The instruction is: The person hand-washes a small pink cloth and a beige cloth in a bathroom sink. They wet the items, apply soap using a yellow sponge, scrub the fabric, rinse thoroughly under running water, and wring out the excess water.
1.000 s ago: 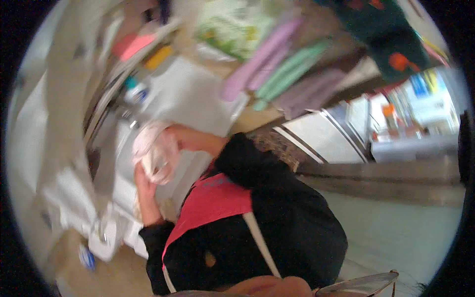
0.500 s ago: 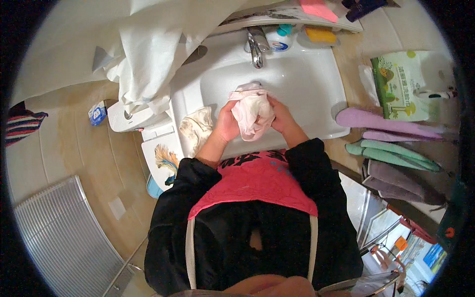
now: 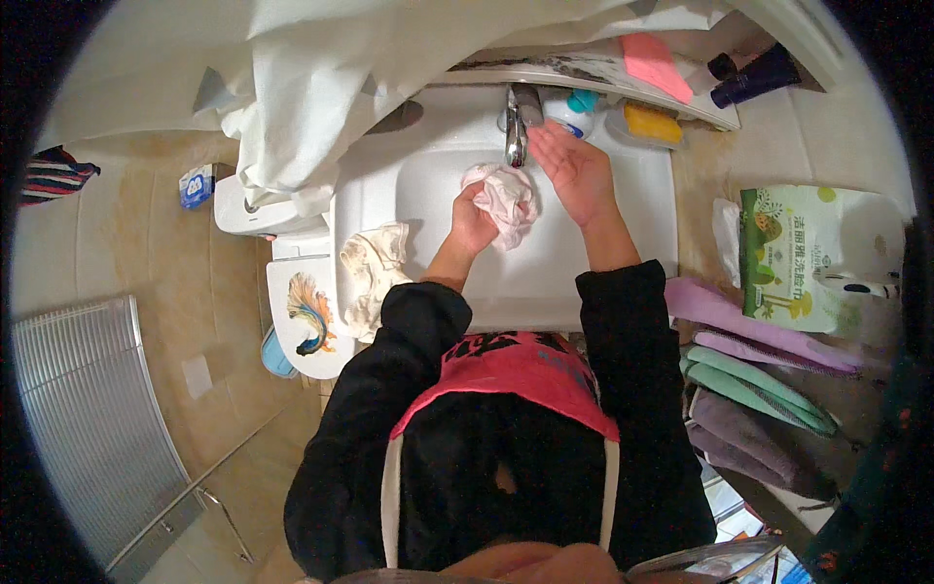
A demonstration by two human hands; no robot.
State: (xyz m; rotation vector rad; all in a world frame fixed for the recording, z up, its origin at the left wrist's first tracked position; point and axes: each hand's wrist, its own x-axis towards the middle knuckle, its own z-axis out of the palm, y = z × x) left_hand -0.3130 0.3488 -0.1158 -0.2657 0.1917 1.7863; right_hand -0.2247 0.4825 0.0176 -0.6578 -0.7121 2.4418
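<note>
A crumpled pale pink cloth (image 3: 508, 204) is gripped in my left hand (image 3: 474, 222) over the white sink basin (image 3: 443, 282). It hangs just below the chrome faucet (image 3: 515, 146). My right hand (image 3: 576, 175) is raised beside the faucet, palm showing, its fingers stretched out and holding nothing. The fingertips are close to the faucet; whether they touch it I cannot tell. A cream patterned cloth (image 3: 372, 268) lies on the left rim of the sink, near my left forearm.
Behind the faucet stand a bottle with a turquoise cap (image 3: 582, 101) and a yellow soap bar (image 3: 650, 125). A white curtain (image 3: 292, 97) hangs at the upper left. Towels (image 3: 754, 384) and a green-and-white packet (image 3: 812, 258) are on the right. A toilet lid (image 3: 309, 331) sits left.
My right hand has let go of the pink cloth and moved up to the faucet, fingers opening out. My left hand keeps the cloth. The whole view has shifted.
</note>
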